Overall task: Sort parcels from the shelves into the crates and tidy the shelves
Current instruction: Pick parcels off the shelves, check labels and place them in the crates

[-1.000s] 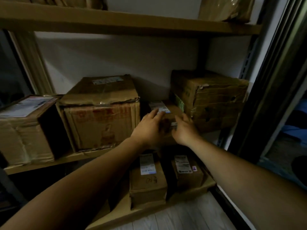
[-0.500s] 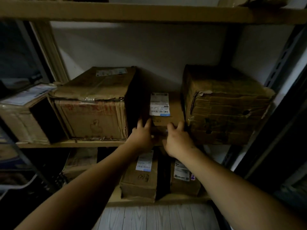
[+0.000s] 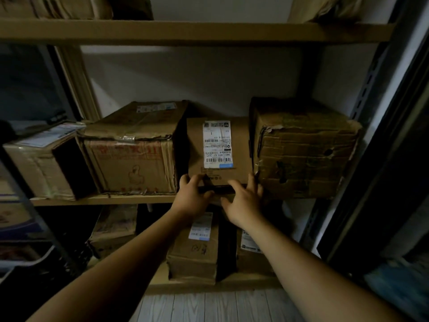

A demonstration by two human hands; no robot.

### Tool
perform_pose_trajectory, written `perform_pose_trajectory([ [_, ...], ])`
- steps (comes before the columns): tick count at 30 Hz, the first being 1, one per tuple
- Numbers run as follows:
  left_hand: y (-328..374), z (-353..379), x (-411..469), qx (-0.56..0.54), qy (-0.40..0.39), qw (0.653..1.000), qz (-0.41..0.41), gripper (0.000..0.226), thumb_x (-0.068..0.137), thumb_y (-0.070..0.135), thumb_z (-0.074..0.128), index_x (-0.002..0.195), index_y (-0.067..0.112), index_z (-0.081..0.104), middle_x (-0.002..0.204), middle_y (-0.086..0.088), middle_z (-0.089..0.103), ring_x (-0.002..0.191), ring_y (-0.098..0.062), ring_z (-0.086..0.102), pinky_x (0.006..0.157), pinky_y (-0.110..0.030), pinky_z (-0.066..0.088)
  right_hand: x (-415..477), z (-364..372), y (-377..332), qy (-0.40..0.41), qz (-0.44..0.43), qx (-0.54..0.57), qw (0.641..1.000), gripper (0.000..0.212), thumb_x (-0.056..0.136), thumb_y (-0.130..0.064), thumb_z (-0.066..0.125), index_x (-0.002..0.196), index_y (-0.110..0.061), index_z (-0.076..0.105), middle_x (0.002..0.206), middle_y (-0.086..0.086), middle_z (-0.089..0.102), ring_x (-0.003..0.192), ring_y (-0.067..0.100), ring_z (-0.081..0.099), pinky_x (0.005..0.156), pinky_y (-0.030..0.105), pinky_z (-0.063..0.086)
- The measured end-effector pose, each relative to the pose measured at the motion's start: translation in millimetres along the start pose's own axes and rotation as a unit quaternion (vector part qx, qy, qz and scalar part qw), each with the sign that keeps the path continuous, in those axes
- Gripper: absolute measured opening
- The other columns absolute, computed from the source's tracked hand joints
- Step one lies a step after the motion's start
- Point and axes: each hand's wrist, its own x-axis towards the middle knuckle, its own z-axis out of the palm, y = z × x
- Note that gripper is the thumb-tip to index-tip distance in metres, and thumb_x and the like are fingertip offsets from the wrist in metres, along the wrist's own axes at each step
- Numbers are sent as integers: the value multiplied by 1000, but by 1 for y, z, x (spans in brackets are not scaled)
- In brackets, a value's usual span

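Light is dim. White wall (image 3: 209,77) behind wooden shelving (image 3: 185,31). Slotted metal upright (image 3: 366,89) at right. Pale plank floor (image 3: 209,305) below.

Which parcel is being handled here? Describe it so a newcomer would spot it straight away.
On the middle shelf, look between the red-printed carton and the battered carton. The small parcel stands in that gap, left hand and right hand gripping its lower edge. Unlike its neighbours, its front bears a tall white shipping label.
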Motion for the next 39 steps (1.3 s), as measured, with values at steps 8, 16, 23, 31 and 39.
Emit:
perform_pose_trajectory([
  [8,1,-6,-16,2,-20,1000,18,62,88,24,62,142,22,31,151,-6,18,130,-23,39,96,-25,37,1,6,-9,55,44,210,975,64,89,-26,62,144,-22,30,153,2,8,137,22,28,106,32,34],
  [16,-6,-11,-5,54,-21,998,35,72,86,34,64,146,26,25,146,-2,29,120,-17,49,97,-29,44,13,-8,-21,14,-44,-33,998,69,97,-33,47,152,-25,8,160,4,-10,146,28,-13,117,46,5],
  [23,-4,-16,-2,86,1,995,58,63,89,30,60,144,23,30,138,1,38,115,-17,52,94,-31,46,26,-10,-29,-48,-20,-110,993,56,93,-36,53,141,-19,30,155,10,9,143,41,-11,115,53,13],
  [31,-17,-9,-17,99,39,991,79,57,90,21,58,141,18,33,146,0,30,123,-15,47,90,-20,39,13,-5,-21,29,-8,-9,1000,54,91,-34,57,137,-24,31,155,7,-11,143,33,6,113,43,25],
  [39,-30,-6,-25,-29,43,999,18,57,87,20,62,135,14,32,133,-3,37,122,-20,45,95,-27,39,7,5,-6,32,34,80,996,41,87,-31,61,124,-33,44,142,1,28,133,32,25,108,44,33],
])
